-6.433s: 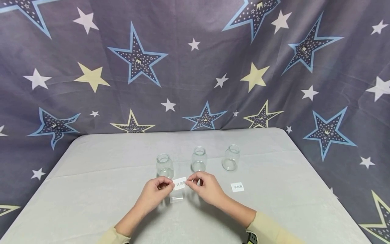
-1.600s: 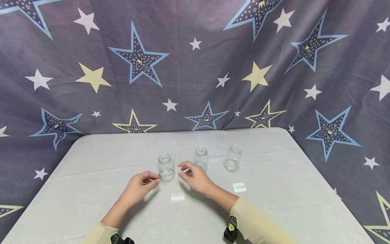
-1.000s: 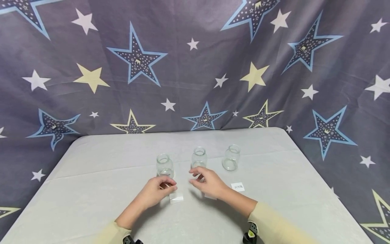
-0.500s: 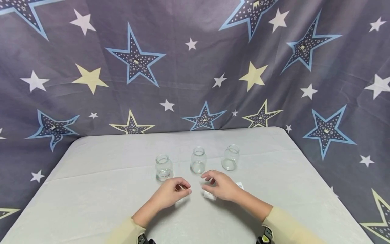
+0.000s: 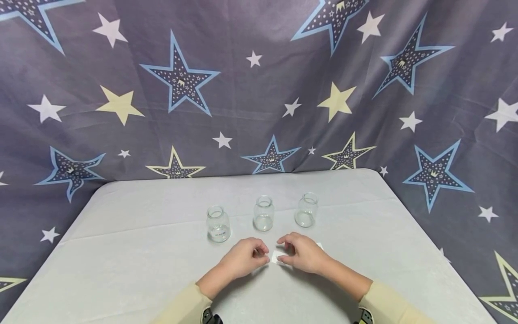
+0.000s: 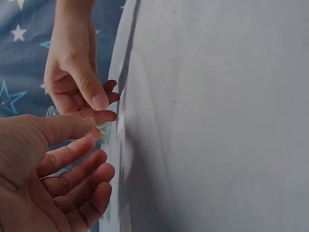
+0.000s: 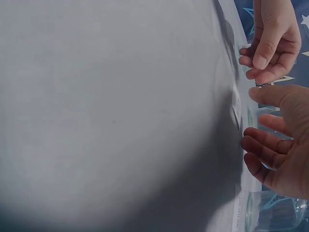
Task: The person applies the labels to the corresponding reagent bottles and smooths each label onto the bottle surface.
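White label [image 5: 275, 255] sits right between the two hands, on the table, so call that the middle of the clock. Right hand's [image 5: 305, 253] thumb tip overlaps its edge in the head view; can't tell if it's actually pressing down. Forefinger on that side is up and away from the thumb, a fairly wide gap with nothing in it. Left hand [image 5: 246, 258] is at 9 o'clock, thumb tip just beside the label, fingers loosely bent and only a narrow gap from thumb to forefinger. Don't see anything in that pinch either.

Going outward: the corner of a second label [image 5: 320, 245] peeks out past the right hand at about half past 2. Then three clear glass jars, all upright: the left jar [image 5: 218, 225] at 10 with small dark print low on its front, the middle jar [image 5: 264, 217] between 11 and 12, and the right jar [image 5: 306, 211] at 1. Cream sleeves [image 5: 182, 303] come in from 7 and 5, with black gadgets at the wrists. Pale cloth covers the table [image 5: 141, 261], and a starry purple-grey curtain [image 5: 238, 103] hangs behind at 12.
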`<state>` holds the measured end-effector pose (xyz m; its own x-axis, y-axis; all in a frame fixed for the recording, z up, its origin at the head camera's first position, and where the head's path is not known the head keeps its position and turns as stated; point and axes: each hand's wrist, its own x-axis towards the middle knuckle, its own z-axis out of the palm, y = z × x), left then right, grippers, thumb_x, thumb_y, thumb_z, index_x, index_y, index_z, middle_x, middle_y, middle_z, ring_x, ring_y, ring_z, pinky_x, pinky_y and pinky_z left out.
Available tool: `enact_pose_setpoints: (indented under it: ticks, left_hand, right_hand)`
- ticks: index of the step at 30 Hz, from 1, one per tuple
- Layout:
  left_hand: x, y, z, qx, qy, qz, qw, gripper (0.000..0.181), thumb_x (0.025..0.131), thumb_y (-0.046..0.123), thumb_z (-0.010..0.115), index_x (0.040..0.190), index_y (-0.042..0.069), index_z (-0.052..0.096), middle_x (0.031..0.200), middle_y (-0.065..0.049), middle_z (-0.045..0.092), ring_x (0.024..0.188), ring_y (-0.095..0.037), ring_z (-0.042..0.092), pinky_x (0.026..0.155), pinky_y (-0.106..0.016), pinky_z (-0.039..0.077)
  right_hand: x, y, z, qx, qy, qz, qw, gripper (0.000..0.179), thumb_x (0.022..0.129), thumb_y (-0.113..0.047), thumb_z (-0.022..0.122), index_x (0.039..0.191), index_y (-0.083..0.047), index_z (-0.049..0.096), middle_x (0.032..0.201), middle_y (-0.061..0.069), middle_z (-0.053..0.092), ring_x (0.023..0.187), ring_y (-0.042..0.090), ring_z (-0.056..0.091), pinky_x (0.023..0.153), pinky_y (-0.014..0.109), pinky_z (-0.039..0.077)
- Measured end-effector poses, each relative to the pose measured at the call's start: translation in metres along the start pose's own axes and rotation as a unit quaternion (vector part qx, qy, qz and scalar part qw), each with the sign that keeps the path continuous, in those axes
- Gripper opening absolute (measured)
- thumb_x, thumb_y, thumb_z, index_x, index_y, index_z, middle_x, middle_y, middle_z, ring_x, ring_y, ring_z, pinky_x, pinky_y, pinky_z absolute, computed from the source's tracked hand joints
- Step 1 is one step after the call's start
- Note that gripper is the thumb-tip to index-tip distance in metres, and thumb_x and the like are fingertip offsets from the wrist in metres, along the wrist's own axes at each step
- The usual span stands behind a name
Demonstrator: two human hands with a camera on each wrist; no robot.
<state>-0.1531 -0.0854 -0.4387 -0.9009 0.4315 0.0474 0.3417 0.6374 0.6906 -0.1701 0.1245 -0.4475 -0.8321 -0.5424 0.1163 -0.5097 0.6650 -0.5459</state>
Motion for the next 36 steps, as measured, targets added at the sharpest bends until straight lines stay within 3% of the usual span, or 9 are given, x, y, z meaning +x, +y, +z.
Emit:
enact_pose_setpoints:
  ticks: [8,13,26,36]
  left_hand:
    - [0.008,0.001,0.013,0.038,-0.001,-0.02,0.9991,0.01,0.076,0.015,0.07,0.083,0.008,0.066,0.076,0.002,0.059,0.067,-0.004,0.049,0.063,-0.021,0.042]
    - [0.008,0.002,0.017,0.053,0.008,-0.03,0.9982,0.009,0.074,0.014,0.071,0.08,0.008,0.067,0.074,0.002,0.055,0.065,-0.004,0.046,0.062,-0.022,0.041]
    - [0.007,0.008,0.015,0.055,0.01,-0.029,0.998,0.008,0.072,0.009,0.071,0.078,0.006,0.065,0.074,0.0,0.052,0.065,-0.007,0.044,0.061,-0.023,0.039]
    - [0.008,0.001,0.018,0.05,0.014,-0.017,0.9985,0.005,0.074,0.01,0.071,0.072,0.01,0.066,0.072,0.002,0.053,0.064,-0.004,0.043,0.061,-0.02,0.038]
  right_hand:
    - [-0.002,-0.003,0.0,-0.063,-0.024,0.03,0.9973,0.041,0.071,-0.032,0.079,0.103,-0.009,0.067,0.084,-0.006,0.054,0.069,0.003,0.044,0.06,0.019,0.039]
    - [-0.002,-0.004,0.002,-0.074,-0.019,0.031,0.9965,0.035,0.07,-0.031,0.08,0.097,-0.012,0.068,0.082,-0.008,0.051,0.07,0.003,0.042,0.061,0.02,0.039]
    - [-0.001,-0.003,0.006,-0.033,-0.001,0.023,0.9992,0.025,0.071,-0.022,0.078,0.09,-0.012,0.067,0.08,-0.006,0.053,0.069,0.004,0.045,0.063,0.022,0.04]
    - [-0.002,0.001,0.008,0.061,0.02,0.012,0.9979,0.01,0.079,-0.009,0.071,0.086,-0.01,0.064,0.078,-0.004,0.054,0.065,0.001,0.046,0.059,0.018,0.041]
